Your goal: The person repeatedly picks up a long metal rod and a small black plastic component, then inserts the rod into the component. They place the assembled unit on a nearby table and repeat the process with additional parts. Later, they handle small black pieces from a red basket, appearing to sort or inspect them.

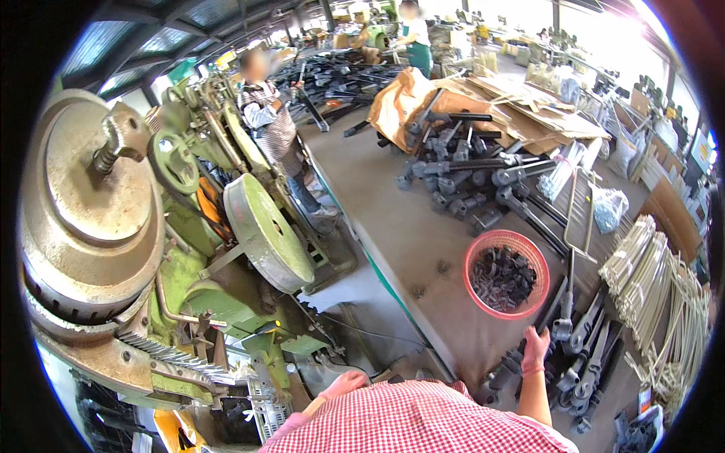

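My right hand (535, 349) reaches forward over the floor, just below a red plastic basket (545, 260). Its thumb and fingers are apart, and I see nothing held in them. Small dark parts (504, 281) fill much of the basket. Close to the right of that hand lie black tubes with grey fittings (580, 370). My left hand (344, 383) hangs low by the front of my red checked garment (415, 415). Its fingers look loosely extended, partly hard to make out, with nothing visible in them.
A green machine with a large flywheel (268, 232) stands at left. Beyond the basket is a heap of black tubes (476, 174) beside flattened cardboard (521, 113). Bundles of pale rods (642, 272) lie at right. A person (272, 124) stands behind the machine; another (415, 38) is farther back.
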Motion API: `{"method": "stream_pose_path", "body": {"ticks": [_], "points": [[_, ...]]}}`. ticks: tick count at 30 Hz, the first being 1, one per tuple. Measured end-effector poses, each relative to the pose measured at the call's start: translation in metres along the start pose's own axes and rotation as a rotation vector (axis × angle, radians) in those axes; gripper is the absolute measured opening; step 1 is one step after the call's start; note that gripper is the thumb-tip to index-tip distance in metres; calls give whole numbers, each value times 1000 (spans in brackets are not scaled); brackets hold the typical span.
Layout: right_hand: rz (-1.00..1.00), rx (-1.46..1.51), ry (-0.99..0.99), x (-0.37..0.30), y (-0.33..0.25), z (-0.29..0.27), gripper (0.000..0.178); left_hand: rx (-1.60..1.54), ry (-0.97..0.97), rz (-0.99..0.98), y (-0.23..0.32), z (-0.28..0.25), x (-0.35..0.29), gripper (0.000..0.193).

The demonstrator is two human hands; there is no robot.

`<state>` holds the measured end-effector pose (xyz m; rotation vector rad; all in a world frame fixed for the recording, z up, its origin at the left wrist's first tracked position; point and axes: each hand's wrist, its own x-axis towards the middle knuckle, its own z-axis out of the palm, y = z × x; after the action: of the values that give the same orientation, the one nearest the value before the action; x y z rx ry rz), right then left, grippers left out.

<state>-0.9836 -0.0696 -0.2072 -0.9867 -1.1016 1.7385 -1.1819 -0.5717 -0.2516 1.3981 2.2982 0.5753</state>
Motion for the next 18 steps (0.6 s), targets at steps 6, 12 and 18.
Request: {"method": "stream_pose_path", "body": {"ticks": [6,12,18], "points": [[198,-67,-199,-32,-44,164,33,-1083,-31,-159,92,-86,148,31],[126,-151,-693,-114,19,246,39,-1642,97,-415,123,-145,175,45],[-610,-1085,-736,-20,83,238,41,-1917,267,-299,99,-162,137,36]]}}
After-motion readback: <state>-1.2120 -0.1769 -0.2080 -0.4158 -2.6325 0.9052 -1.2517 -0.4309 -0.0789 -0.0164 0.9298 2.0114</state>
